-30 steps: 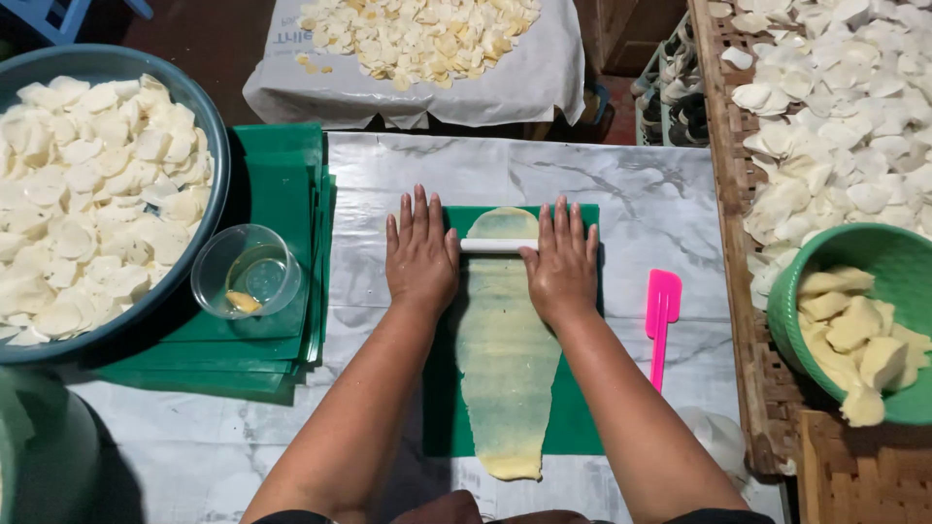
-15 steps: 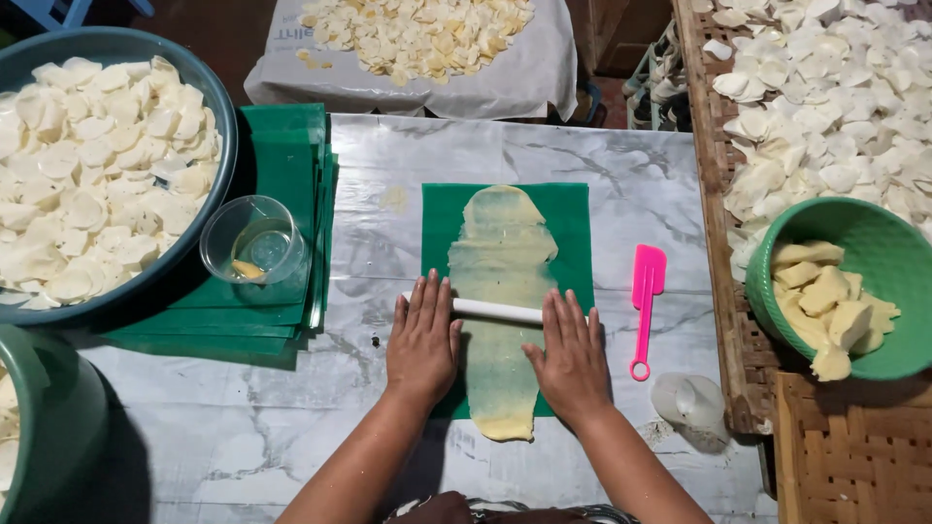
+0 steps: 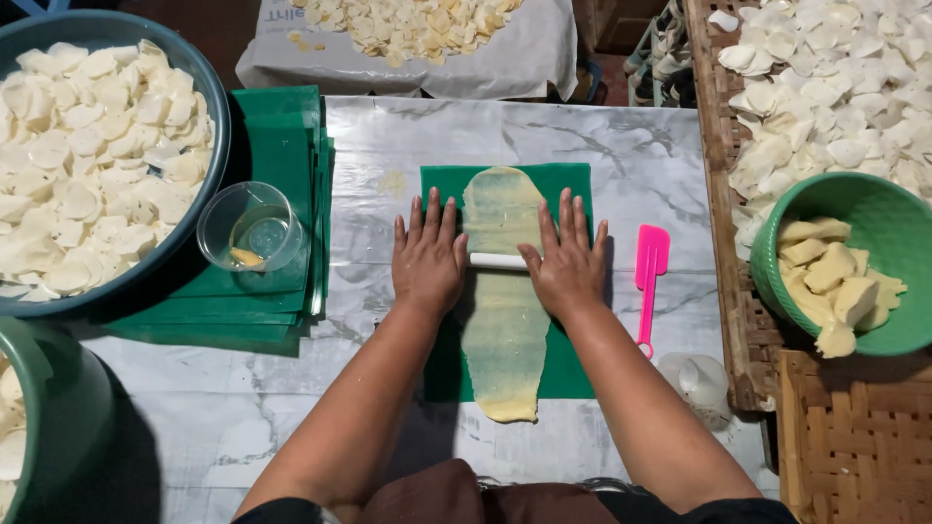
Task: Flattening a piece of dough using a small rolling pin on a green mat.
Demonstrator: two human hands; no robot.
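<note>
A long thin strip of pale yellow dough [image 3: 503, 320] lies on a green mat [image 3: 567, 369] on the marble table [image 3: 388, 146]. A white rolling pin [image 3: 497, 261] lies across the strip near its middle. My left hand [image 3: 427, 260] presses flat on the pin's left end, fingers spread. My right hand [image 3: 566, 262] presses flat on its right end in the same way. Only the pin's short middle part shows between my palms.
A pink scraper [image 3: 649, 277] lies right of the mat. A clear cup [image 3: 249, 228] stands on stacked green mats [image 3: 282, 146]. A big bowl of white chips [image 3: 92, 160] is left, a green bowl of dough pieces [image 3: 854, 267] right, on a woven tray [image 3: 723, 194].
My hands rolled the pin toward me down the strip, then back away to its middle. The strip looks longer than at first.
</note>
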